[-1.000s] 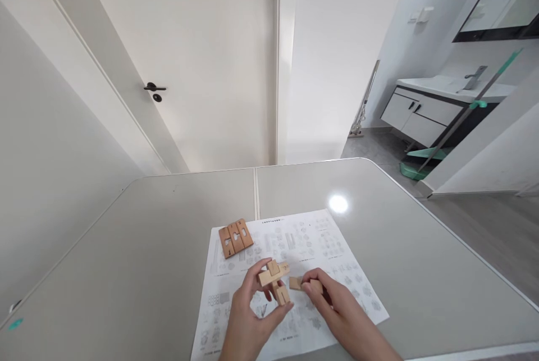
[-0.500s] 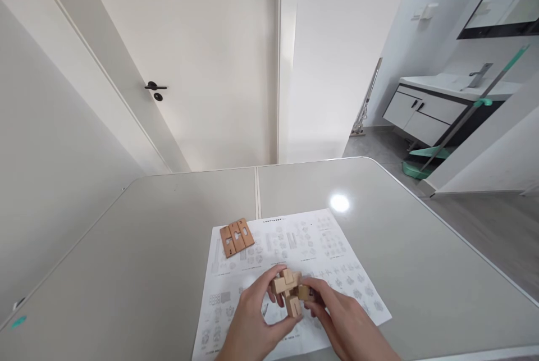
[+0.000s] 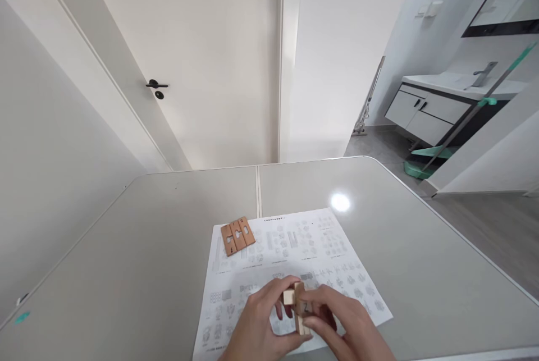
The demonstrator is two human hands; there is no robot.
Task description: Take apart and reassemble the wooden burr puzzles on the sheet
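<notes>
Both hands meet low in the middle of the view around a pale wooden interlocking puzzle [image 3: 300,306], held just above a printed instruction sheet [image 3: 295,248]. My left hand [image 3: 263,324] grips its left side with thumb and fingers curled. My right hand [image 3: 343,324] pinches the right side, fingers pressed on a block marked with a number. Three darker notched wooden pieces [image 3: 237,236] lie side by side on the sheet's far left corner, apart from both hands.
The sheet lies on a grey table [image 3: 147,248] with a seam down its middle and rounded far corners. Behind it are a white door with a black handle [image 3: 156,86], and at the right a bathroom cabinet [image 3: 425,111] and a green mop [image 3: 421,161].
My right hand brought its loose block against the assembly in my left hand, and both hands now close on the joined puzzle, slightly lower and further right. The darker pieces stayed put.
</notes>
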